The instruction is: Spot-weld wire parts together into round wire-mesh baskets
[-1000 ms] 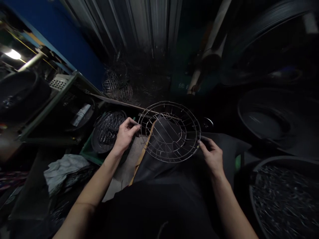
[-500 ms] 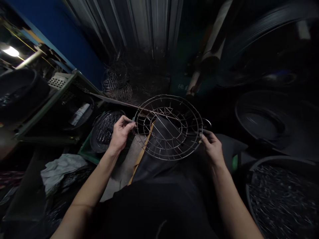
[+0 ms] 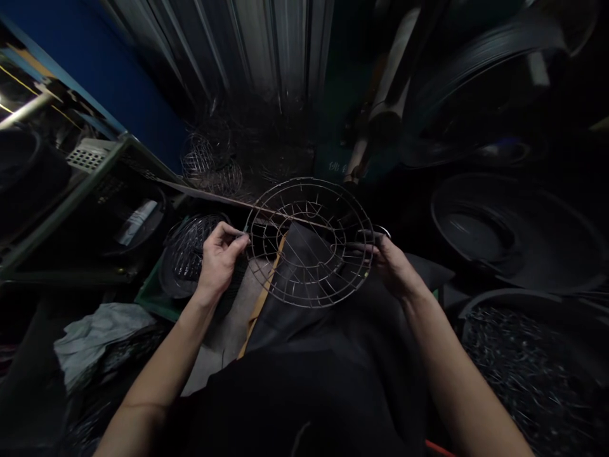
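Observation:
A round wire rack (image 3: 311, 282) of concentric rings and short spokes is held up in front of me. My left hand (image 3: 219, 257) pinches its left rim between thumb and fingers. At the opposite side, my right hand (image 3: 394, 261) grips the right rim, its fingers reaching behind the wires and partly hidden by them. A small shiny wire loop (image 3: 383, 231) shows just above the right fingers. Below the rack lies dark cloth (image 3: 304, 257) over my lap, with a yellow-brown strip (image 3: 264, 303) along its left edge.
A green crate (image 3: 155, 293) with a bundle of wire pieces (image 3: 195, 244) stands at the left, near a pale rag (image 3: 102, 336). A tub of small metal pieces (image 3: 523, 355) is at lower right, below a dark basin (image 3: 514, 231). Curled wire (image 3: 209, 166) lies ahead.
My right hand has shifted its hold, its fingers now reaching further in behind the rim. The left hand keeps its pinch. The whole view has shifted slightly, moving things leftward.

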A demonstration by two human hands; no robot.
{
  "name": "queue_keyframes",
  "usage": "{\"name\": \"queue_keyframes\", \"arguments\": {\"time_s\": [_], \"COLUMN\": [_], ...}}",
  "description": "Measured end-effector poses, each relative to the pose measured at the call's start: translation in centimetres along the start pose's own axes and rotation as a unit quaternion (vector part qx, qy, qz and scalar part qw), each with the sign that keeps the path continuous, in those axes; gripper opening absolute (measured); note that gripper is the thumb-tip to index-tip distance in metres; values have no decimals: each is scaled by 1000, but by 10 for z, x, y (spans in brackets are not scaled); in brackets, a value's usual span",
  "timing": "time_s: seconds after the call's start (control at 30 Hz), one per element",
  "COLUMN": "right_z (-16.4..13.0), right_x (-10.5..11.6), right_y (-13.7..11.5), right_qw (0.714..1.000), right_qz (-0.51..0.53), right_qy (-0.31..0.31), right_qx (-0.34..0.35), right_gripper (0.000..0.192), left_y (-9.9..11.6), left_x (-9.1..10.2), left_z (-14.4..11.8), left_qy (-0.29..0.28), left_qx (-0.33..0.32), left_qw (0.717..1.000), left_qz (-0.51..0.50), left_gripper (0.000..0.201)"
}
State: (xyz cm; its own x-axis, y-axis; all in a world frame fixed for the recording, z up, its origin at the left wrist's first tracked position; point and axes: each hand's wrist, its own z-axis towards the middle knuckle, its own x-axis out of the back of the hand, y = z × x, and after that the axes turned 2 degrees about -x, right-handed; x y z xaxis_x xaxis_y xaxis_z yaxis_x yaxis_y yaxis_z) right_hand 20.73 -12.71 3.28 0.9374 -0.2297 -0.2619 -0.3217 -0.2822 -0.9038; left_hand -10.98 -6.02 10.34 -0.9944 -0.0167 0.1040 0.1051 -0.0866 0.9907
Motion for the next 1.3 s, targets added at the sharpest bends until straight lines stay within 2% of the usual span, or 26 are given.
{"name": "queue_keyframes", "arguments": {"time_s": [0.2, 0.37, 0.7, 0.9, 1.1, 1.3], "right_z": [-2, -4, 0, 9, 20, 46], "right_x": [0, 3, -7, -18, -27, -25], "right_y": [-3, -13, -31, -42, -47, -47], "right_qw": [996, 993, 991, 985, 968, 973], "right_qz": [37, 38, 51, 110, 199, 190], "right_qy": [-59, -83, -63, -36, -47, -55], "right_qx": [-47, -73, -106, -130, -143, -117], "right_gripper": [58, 60, 59, 46, 36, 40], "left_y": [1, 7, 20, 46, 63, 88], "left_x": [1, 0, 2, -1, -1, -14], "left_z": [1, 1, 8, 26, 49, 75], "left_qy": [-5, -5, -16, -65, -119, -132], "left_qx": [-22, -27, 37, 48, 19, -58], "left_qw": [1000, 1000, 998, 994, 993, 989], "left_qz": [11, 5, -37, -71, -5, 45], "left_gripper": [20, 20, 34, 39, 38, 42]}}
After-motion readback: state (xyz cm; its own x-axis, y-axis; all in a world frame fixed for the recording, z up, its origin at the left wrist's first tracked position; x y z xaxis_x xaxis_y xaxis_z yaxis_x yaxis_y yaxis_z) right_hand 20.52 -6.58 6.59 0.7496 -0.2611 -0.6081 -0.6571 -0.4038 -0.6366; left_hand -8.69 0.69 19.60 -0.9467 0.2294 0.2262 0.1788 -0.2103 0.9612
